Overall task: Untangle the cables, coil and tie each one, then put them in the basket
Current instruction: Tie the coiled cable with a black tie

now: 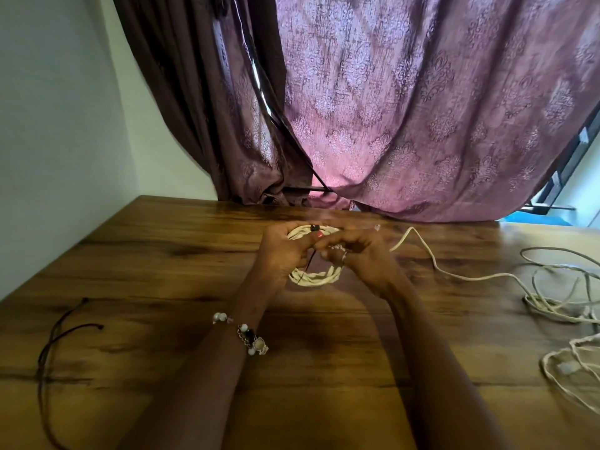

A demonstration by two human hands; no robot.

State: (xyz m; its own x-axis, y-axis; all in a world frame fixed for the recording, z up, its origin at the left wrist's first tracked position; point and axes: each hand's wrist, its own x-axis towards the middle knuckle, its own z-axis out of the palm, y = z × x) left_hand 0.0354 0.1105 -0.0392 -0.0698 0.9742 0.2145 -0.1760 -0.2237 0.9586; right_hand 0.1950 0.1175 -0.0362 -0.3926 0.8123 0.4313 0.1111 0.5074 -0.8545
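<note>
Forearms fill the near edge of my view, the left one wearing a beaded bracelet, both reaching out over the wooden bench. Further out, my left hand and right hand meet over a coiled white cable held just above the bench near its middle. The left fingers are closed around the coil's rim; the right fingers are pinched together on a thin black tie that runs across the loops. I judge this to be the tying step for this cable: the coil is made, the tie not yet secured. Next I would need to draw the tie snug round the bundle and fasten it without letting the loops spring loose. To the right, more pale cables lie loosely tangled on the bench, one strand trailing toward the coil. Spare black ties lie at the left. No basket shows in my view.
</note>
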